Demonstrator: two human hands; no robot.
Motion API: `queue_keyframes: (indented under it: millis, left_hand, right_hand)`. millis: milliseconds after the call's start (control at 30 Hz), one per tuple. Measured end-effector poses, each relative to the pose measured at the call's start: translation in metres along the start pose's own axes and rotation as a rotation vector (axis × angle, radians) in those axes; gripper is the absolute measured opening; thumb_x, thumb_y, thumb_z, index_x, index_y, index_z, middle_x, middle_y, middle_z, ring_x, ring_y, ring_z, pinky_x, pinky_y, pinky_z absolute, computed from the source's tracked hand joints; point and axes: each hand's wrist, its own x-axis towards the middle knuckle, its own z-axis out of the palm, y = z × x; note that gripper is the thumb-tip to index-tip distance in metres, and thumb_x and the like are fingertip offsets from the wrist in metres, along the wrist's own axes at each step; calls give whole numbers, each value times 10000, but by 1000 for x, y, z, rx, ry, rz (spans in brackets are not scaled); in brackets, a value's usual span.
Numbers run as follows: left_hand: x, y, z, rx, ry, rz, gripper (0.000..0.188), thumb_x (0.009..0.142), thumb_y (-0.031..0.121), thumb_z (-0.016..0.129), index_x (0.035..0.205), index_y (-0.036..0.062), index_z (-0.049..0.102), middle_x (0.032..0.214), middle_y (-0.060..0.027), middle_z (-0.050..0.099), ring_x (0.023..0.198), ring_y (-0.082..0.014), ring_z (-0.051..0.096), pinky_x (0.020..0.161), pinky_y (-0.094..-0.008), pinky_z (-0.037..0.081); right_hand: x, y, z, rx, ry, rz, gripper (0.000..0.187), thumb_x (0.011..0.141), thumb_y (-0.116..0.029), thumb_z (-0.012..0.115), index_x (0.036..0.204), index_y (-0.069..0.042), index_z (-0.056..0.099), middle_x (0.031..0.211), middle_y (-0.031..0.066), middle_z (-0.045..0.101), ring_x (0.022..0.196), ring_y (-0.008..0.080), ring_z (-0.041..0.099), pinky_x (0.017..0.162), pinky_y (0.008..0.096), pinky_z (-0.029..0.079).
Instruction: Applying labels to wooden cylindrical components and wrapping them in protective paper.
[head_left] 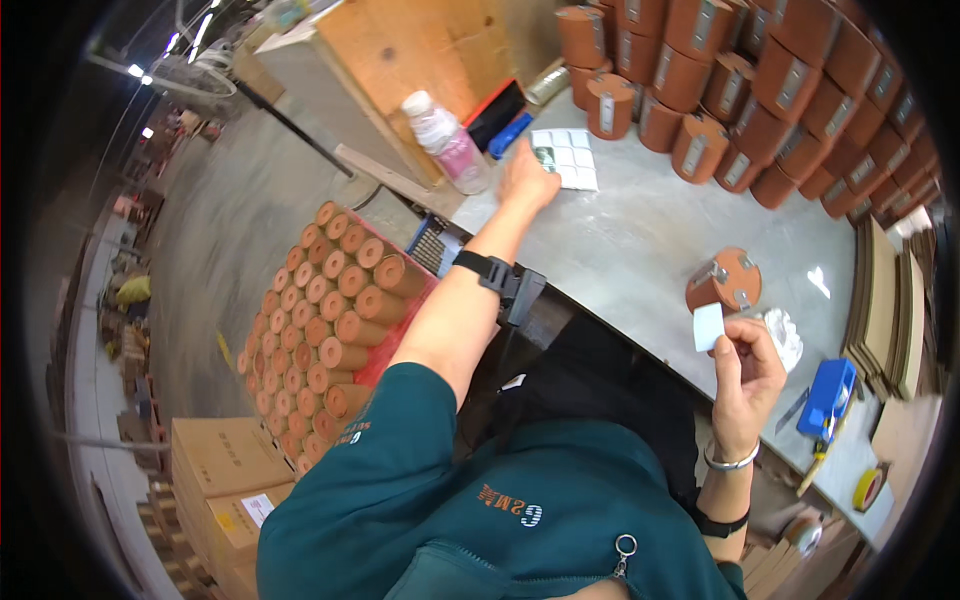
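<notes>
Between the thumb and fingers of my right hand [750,375] is a small pale square label [708,327], raised in front of a round terracotta-brown canister [735,272] with metal clasps. That canister stands on the grey metal table near its front edge. Farther off, my left hand [527,180] is at the left edge of a sheet of white square labels [570,160] with a green patch, its fingers closed over that edge. Crumpled white material [783,338] lies beyond my right hand's fingers.
Stacked brown canisters [700,90] with metal clasps fill the table's back right. A bottle [445,140] with pink contents stands by my left hand, near a blue tool [510,135]. A blue tape dispenser [828,398] lies right. Many clay-coloured cylinders [330,310] stand lower left.
</notes>
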Motion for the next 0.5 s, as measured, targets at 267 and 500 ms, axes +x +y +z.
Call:
queue_keyframes:
  millis: [267, 500]
  left_hand:
    - [-139, 47, -22, -111, 199, 1178, 557, 671, 168, 842, 1152, 112, 567, 1320, -151, 506, 1301, -423, 426, 1061, -510, 371]
    - [-178, 48, -9, -234, 262, 1291, 390, 669, 100, 825, 991, 125, 607, 1241, -113, 564, 1271, -407, 470, 989, -484, 447]
  right_hand:
    - [8, 13, -3, 105, 59, 21, 287, 835, 68, 612, 1121, 50, 606, 996, 48, 601, 778, 71, 548, 727, 225, 448]
    - [10, 8, 9, 185, -40, 60, 377, 849, 44, 616, 1222, 50, 559, 1047, 73, 627, 819, 80, 565, 743, 234, 469]
